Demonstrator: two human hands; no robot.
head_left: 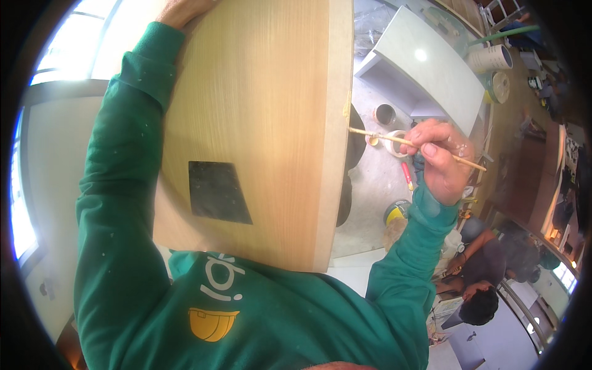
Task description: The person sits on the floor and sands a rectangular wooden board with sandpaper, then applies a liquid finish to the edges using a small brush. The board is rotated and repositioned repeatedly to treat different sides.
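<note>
Grey floor beside the wooden board bears 1 cup, dark inside. Well apart from the left hand, cut off so its grip I cannot tell, the right hand pinches a thin stick at the board's edge. White lettering marks the green sweatshirt.

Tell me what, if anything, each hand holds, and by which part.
The right hand holds a thin stick around its middle, both ends showing. The left hand is cut off at the picture's top; its hold cannot be told.
</note>
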